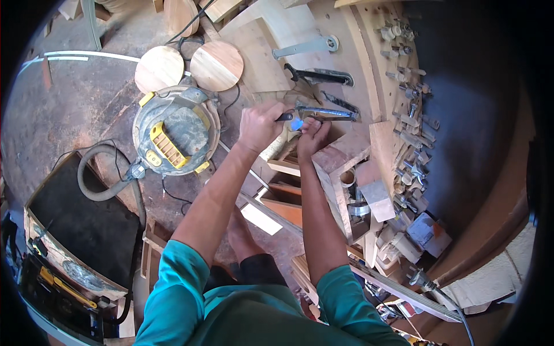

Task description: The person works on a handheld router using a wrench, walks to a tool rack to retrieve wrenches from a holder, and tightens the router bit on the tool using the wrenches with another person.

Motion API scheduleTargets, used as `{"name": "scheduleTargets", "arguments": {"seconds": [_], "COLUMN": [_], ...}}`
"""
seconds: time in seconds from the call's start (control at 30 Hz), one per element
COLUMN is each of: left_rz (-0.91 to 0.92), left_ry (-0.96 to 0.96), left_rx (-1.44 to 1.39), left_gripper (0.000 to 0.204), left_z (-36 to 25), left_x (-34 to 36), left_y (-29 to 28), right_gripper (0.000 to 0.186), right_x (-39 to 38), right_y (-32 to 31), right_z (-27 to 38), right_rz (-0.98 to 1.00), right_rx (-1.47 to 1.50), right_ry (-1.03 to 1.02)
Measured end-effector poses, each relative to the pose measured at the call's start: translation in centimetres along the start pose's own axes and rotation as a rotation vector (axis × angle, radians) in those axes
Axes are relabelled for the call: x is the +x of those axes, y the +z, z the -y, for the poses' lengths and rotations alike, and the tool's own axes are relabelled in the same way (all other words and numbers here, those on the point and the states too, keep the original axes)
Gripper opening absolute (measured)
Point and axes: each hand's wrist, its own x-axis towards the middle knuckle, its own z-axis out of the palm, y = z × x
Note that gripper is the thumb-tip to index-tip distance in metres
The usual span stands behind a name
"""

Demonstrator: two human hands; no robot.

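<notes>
Hands meet over wooden counter (pixel 323 34): left hand (pixel 261 124) fisted around dark tool handle (pixel 284 117), right hand (pixel 313 136) closed, pinching small blue piece (pixel 296 124); yellow-grey shop vacuum (pixel 175 131) on floor nearby.

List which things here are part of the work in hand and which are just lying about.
In hand:
- left hand gripping a dark tool handle
- right hand at a small blue part
- long metal tool lying at both hands

Lying about:
- shop vacuum with hose
- two round wooden discs
- grey wrench
- router bits in a wooden rack
</notes>
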Motion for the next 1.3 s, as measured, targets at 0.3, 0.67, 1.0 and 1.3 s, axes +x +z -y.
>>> {"name": "scheduleTargets", "arguments": {"seconds": [0.3, 0.67, 1.0, 1.3], "left_rz": [0.282, 0.074, 0.098, -0.055], "left_ry": [-0.236, -0.187, -0.258, -0.329], "left_rx": [0.024, 0.015, 0.122, 0.011], "left_gripper": [0.037, 0.043, 0.019, 0.049], "left_z": [-0.7, -2.7, -0.2, -1.0], "left_x": [0.7, 6.7, 4.7, -0.8], "left_y": [-0.3, 1.2, 0.5, -3.7], "right_gripper": [0.022, 0.020, 0.022, 0.019], "right_x": [-0.2, -0.8, -1.5, 0.2], "right_y": [1.7, 2.0, 1.2, 0.9], "right_z": [1.6, 2.3, 1.1, 1.6], "right_rz": [-0.059, -0.082, -0.022, -0.013], "right_rx": [-0.045, -0.249, -0.103, -0.240], "right_ry": [-0.024, -0.071, 0.020, 0.015]}}
